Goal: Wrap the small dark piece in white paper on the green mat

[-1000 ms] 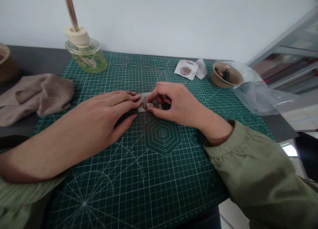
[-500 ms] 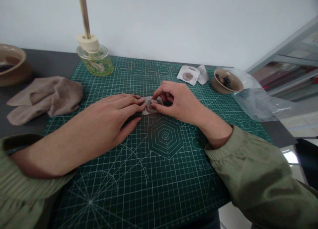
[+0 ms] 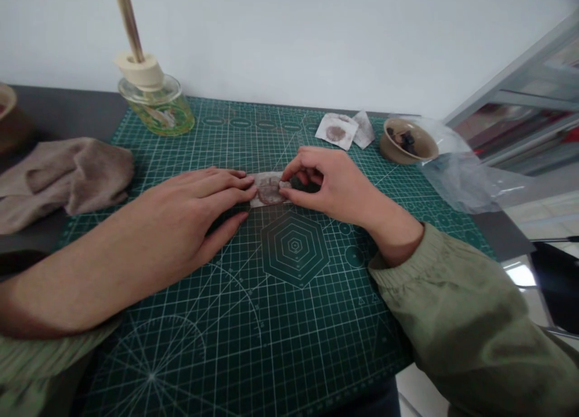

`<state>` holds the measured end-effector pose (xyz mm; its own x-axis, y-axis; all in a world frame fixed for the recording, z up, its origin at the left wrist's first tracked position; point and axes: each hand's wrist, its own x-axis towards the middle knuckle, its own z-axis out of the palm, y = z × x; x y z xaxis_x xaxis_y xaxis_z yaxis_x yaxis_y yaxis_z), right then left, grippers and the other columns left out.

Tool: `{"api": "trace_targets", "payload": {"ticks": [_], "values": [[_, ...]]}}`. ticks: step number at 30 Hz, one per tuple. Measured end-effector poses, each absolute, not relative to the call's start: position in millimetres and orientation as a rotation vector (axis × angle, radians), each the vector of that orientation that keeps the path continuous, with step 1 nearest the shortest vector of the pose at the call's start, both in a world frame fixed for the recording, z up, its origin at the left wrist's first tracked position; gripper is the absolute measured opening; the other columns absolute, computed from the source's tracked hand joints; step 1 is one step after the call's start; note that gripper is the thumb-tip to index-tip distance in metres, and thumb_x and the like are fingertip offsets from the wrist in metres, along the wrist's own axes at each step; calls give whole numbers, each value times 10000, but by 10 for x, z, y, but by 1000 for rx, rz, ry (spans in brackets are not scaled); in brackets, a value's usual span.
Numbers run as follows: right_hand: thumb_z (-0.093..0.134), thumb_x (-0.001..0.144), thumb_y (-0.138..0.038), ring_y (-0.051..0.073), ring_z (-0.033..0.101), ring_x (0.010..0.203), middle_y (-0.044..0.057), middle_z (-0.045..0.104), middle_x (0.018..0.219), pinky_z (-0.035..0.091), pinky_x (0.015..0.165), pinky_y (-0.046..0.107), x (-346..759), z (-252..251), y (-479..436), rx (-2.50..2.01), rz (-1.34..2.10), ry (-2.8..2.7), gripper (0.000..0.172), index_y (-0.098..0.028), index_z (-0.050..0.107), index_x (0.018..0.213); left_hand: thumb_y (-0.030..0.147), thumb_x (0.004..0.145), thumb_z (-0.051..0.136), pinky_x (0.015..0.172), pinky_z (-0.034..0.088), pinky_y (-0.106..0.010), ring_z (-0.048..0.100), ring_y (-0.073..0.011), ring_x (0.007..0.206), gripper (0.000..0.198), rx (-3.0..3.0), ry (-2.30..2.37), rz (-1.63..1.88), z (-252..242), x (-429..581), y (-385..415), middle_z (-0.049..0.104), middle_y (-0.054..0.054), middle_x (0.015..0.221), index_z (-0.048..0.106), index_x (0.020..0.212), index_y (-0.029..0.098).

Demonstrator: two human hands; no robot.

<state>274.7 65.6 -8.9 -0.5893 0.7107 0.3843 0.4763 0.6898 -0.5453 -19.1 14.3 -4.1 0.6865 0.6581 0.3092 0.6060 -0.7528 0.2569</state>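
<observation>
A small white paper piece (image 3: pixel 270 189) with a brown-grey smudge lies on the green cutting mat (image 3: pixel 289 320). My left hand (image 3: pixel 199 209) rests flat, its fingertips on the paper's left edge and its fingers loosely together, with the thumb apart. At the paper's right side, my right hand (image 3: pixel 332 184) pinches a small greyish wad between thumb and forefinger, touching the smudge. What the wad is made of is too small to tell.
Two smudged papers (image 3: pixel 337 131) lie at the back right beside a brown bowl (image 3: pixel 409 140) of dark bits and a clear plastic bag (image 3: pixel 470 178). A reed diffuser (image 3: pixel 158 106), a brown cloth (image 3: pixel 72 169) and another bowl (image 3: pixel 11 124) stand or lie left.
My right thumb and forefinger have moved toward the paper's right end, showing more of the smudge. The camera view has shifted slightly right.
</observation>
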Motion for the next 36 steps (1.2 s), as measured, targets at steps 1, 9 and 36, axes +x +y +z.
{"api": "trace_targets", "payload": {"ticks": [1,9,36], "values": [[850,963,-232,153,531,732,-17,636,824,418,742,332,2717,-98,681,-917,514,-2303,101,-148,830,1014,465,1196,474,1239,626,-643,773,-412,1378,478,2762,1045,578,-43,-188,144,810,-138,1493,776,1498,250],[824,1002,-255,148,566,759,-15,671,881,421,731,307,2542,-111,585,-772,659,-2323,81,-177,804,999,444,1207,461,1210,640,-671,778,-425,1356,459,2802,1002,590,-40,-214,161,810,-169,1482,787,1455,236],[966,993,-319,208,877,1036,51,883,1083,705,908,326,2434,102,316,-601,1584,-1661,311,-235,738,1187,323,1078,843,841,734,-437,833,-238,946,165,2125,1065,1219,203,-52,-116,863,-28,1100,780,1227,292]]}}
